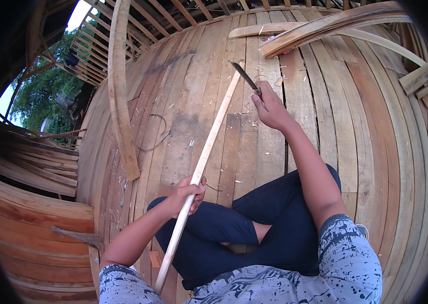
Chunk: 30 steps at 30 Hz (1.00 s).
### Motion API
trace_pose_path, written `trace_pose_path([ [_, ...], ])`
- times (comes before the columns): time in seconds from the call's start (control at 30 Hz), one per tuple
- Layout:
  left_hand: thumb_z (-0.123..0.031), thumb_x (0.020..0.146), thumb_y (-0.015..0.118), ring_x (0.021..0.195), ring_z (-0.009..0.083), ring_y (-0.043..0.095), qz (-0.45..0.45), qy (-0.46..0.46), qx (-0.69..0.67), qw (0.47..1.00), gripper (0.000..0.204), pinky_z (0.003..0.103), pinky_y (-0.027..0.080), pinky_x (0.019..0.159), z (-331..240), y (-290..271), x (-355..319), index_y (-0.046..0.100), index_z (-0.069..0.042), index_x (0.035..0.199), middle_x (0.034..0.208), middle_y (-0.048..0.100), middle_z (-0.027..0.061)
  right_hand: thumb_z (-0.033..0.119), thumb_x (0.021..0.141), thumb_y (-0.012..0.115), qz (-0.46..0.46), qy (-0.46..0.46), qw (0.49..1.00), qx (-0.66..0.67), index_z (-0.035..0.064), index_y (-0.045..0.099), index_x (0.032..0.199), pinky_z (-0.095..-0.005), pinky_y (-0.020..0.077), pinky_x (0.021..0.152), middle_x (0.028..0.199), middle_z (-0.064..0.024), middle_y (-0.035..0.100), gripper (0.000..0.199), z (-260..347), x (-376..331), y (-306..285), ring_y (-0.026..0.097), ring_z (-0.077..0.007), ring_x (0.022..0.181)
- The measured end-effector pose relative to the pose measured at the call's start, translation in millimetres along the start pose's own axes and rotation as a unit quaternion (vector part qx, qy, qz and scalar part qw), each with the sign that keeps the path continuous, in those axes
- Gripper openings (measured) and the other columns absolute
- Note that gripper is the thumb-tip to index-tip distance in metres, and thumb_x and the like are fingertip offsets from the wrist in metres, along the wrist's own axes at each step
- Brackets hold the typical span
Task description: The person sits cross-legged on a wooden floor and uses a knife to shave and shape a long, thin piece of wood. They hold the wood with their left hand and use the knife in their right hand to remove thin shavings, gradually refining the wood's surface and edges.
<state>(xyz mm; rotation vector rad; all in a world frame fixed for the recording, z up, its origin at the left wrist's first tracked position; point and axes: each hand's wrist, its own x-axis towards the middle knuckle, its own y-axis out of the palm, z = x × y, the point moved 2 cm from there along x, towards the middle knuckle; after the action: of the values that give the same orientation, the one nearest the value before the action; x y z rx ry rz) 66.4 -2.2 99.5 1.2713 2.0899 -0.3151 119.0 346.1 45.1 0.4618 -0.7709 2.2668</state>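
My left hand [187, 196] is wrapped round a long, pale wooden stick [208, 145] near its lower part. The stick slants from beside my left side up and away to the right across my crossed legs. In my right hand [270, 107] I grip a knife [245, 76] whose dark blade points up and to the left. Its blade tip is close to the stick's far end; whether they touch I cannot tell. Most of the knife's handle is hidden in my fist.
Wood shavings lie scattered over the plank floor [173, 126]. A long curved board [120, 96] is at the left, and stacked beams [330, 28] lie at the far right. Stacked planks [36, 233] fill the near left. A small wood block [155, 259] sits by my left leg.
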Motion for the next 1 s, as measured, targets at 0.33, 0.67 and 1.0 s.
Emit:
trace_pose_path([
  [0.33,-0.029,0.089,0.061,0.042,0.0075,0.04,-0.105,-0.051,-0.146,0.982,0.024,0.023,0.033,0.034,27,-39,53,0.041,-0.015,0.09,0.061,0.042,-0.002,0.01,0.086,0.068,0.424,0.075,0.898,-0.092,0.0065,0.068,0.116,-0.0425,0.0514,0.085,0.105,-0.0171,0.07,0.03,-121,-59,84,0.066,-0.0348,0.099],
  [0.67,-0.029,0.09,0.063,0.041,0.0078,0.04,-0.09,-0.052,-0.21,0.972,0.024,0.023,0.031,0.033,47,-51,71,0.046,-0.013,0.096,0.062,0.042,-0.0013,0.013,0.072,0.082,0.592,0.036,0.805,0.022,0.0095,0.076,0.106,-0.0378,0.0548,0.079,0.098,-0.0128,0.074,0.035,-94,-91,155,0.07,-0.0274,0.089],
  [1.0,-0.051,0.095,0.049,0.04,0.0098,0.038,-0.062,0.006,-0.264,0.962,0.046,0.024,0.03,0.032,48,-65,75,0.051,-0.006,0.105,0.063,0.042,0.0001,0.013,0.078,0.08,0.475,0.143,0.868,-0.023,0.0055,0.075,0.1,-0.0359,0.0536,0.077,0.09,-0.0094,0.075,0.024,-125,-44,111,0.07,-0.0214,0.084],
])
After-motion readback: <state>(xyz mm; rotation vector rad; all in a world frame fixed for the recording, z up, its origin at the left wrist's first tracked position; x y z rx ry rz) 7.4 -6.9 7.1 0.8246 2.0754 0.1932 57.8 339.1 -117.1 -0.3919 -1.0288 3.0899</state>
